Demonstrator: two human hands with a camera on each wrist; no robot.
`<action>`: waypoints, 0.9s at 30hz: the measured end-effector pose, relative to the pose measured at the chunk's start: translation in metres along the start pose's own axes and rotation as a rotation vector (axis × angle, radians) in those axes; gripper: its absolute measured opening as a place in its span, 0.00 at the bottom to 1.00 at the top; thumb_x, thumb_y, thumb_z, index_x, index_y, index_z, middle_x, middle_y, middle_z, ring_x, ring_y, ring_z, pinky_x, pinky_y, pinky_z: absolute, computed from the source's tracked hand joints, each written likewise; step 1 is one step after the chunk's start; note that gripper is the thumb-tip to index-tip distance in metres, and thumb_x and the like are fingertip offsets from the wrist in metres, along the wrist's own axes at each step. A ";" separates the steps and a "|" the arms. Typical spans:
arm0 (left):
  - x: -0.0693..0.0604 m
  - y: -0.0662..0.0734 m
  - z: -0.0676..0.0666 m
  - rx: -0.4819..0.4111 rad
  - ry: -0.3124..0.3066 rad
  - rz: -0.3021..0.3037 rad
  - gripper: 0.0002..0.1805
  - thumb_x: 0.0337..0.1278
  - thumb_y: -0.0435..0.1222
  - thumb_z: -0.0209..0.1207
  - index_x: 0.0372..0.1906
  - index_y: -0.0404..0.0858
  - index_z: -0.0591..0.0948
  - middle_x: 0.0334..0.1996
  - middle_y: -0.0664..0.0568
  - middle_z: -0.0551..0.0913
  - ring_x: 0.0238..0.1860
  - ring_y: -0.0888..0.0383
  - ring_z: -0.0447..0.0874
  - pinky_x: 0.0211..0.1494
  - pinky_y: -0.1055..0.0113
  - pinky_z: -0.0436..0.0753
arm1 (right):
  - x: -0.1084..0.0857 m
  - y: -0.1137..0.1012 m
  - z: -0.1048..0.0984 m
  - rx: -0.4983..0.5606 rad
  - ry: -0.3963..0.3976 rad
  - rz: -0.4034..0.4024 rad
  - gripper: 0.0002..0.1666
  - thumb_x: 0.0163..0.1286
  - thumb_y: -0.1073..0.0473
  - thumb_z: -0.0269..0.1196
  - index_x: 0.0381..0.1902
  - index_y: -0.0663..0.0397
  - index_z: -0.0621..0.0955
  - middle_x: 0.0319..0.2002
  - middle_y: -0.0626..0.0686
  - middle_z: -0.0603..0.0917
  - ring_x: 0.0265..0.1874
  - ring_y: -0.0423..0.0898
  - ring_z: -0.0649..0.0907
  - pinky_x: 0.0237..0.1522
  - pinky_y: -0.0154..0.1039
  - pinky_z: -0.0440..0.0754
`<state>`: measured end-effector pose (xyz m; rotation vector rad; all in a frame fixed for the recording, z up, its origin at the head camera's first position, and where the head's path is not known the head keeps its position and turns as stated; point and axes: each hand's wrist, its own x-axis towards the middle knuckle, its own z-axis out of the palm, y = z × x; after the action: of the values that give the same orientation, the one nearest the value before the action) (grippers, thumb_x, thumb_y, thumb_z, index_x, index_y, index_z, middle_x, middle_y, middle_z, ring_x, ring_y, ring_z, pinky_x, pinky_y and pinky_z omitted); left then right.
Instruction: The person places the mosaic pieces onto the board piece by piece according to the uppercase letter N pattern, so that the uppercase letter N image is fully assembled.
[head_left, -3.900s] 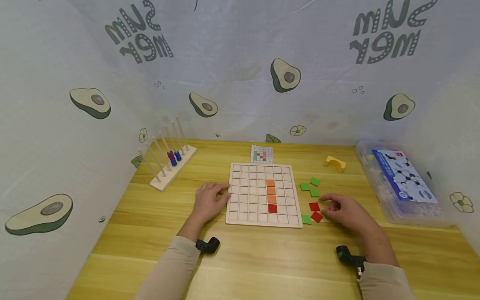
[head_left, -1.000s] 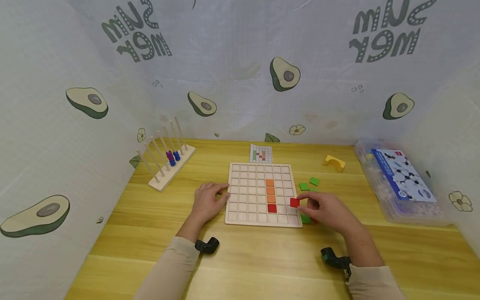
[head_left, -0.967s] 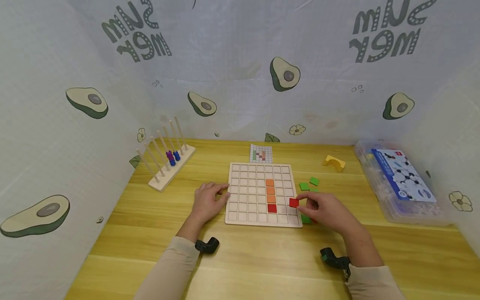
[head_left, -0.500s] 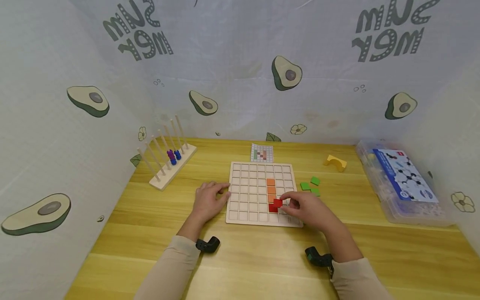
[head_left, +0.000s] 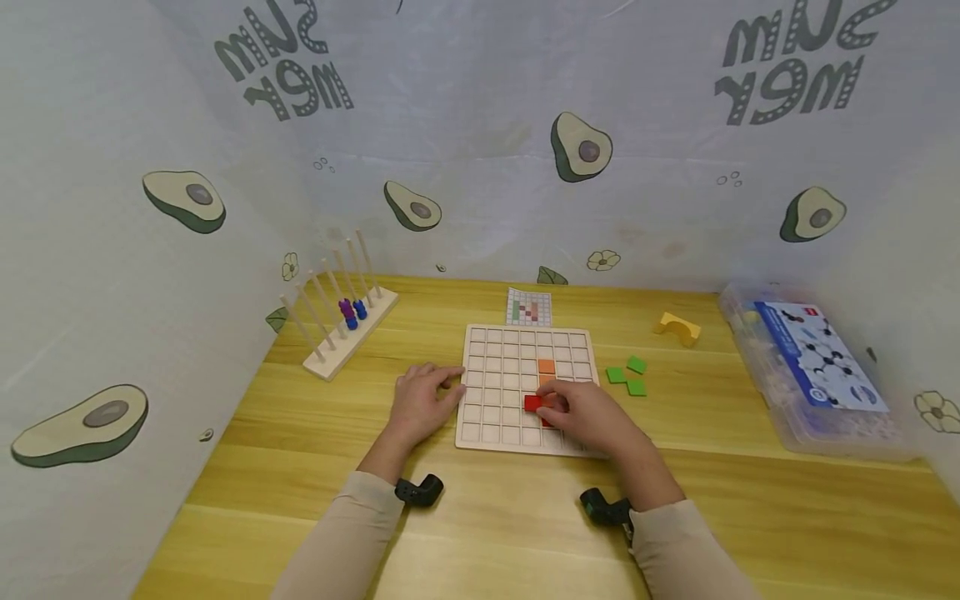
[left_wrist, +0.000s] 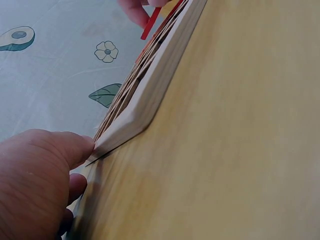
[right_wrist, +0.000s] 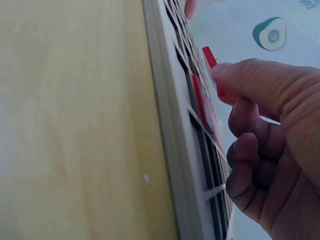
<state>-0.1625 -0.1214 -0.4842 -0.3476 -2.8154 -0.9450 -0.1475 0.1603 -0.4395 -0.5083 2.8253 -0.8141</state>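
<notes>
The right hand [head_left: 592, 414] is pinching a red tile [head_left: 532, 403] between thumb and finger, its other fingers curling toward the palm, and is holding it tilted just above the wooden grid board [head_left: 491, 398], which is lying well in from the left and right edges of the tabletop [head_left: 510, 521]. A second red tile [right_wrist: 202, 102] is sitting in a compartment of the board, and orange tiles [head_left: 547, 367] are lining up toward the tabletop's far edge. The left hand [head_left: 422, 402] is resting relaxed beside the board's left side, a fingertip touching it. Three green tiles [head_left: 637, 388] are lying between the board and the tabletop's right edge. Near the far edge, a pattern card [head_left: 528, 307] is lying behind the board, a peg rack [head_left: 352, 337] is standing by the left corner, and a yellow arch block [head_left: 681, 324] is standing left of the plastic box [head_left: 780, 392] by the right corner.
</notes>
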 end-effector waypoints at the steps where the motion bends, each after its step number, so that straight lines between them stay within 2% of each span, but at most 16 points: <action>1: 0.000 0.000 0.000 -0.001 -0.001 0.001 0.18 0.67 0.47 0.64 0.59 0.49 0.86 0.41 0.53 0.86 0.44 0.53 0.77 0.50 0.55 0.68 | 0.001 0.000 0.001 0.007 -0.004 0.011 0.13 0.69 0.54 0.69 0.49 0.50 0.85 0.22 0.43 0.74 0.23 0.39 0.71 0.28 0.33 0.68; 6: 0.000 0.001 0.000 0.010 -0.007 -0.002 0.18 0.67 0.47 0.63 0.59 0.49 0.86 0.41 0.53 0.86 0.43 0.53 0.76 0.50 0.56 0.69 | 0.004 -0.001 0.005 0.006 0.000 0.037 0.15 0.70 0.53 0.68 0.51 0.50 0.85 0.20 0.44 0.72 0.21 0.40 0.69 0.26 0.35 0.65; 14: 0.000 0.002 -0.001 0.019 -0.003 -0.003 0.19 0.67 0.48 0.63 0.59 0.49 0.85 0.41 0.54 0.86 0.44 0.53 0.76 0.50 0.55 0.69 | 0.006 0.000 0.007 -0.015 0.006 0.085 0.19 0.71 0.52 0.67 0.57 0.49 0.83 0.21 0.46 0.71 0.24 0.43 0.69 0.29 0.38 0.65; 21: 0.000 0.001 0.000 0.018 -0.001 -0.001 0.18 0.67 0.48 0.63 0.59 0.49 0.86 0.40 0.54 0.86 0.43 0.54 0.76 0.50 0.55 0.69 | 0.007 -0.002 0.008 -0.012 0.024 0.084 0.17 0.69 0.53 0.68 0.54 0.49 0.84 0.21 0.47 0.72 0.23 0.43 0.70 0.28 0.38 0.66; 27: 0.000 0.001 -0.001 0.015 -0.004 -0.002 0.19 0.67 0.48 0.63 0.59 0.49 0.86 0.40 0.54 0.85 0.42 0.54 0.75 0.49 0.56 0.68 | 0.005 -0.004 0.006 0.024 0.026 0.117 0.19 0.70 0.51 0.67 0.57 0.47 0.83 0.22 0.47 0.72 0.23 0.43 0.70 0.29 0.38 0.66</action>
<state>-0.1619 -0.1209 -0.4828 -0.3455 -2.8254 -0.9238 -0.1493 0.1526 -0.4425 -0.3275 2.8341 -0.8365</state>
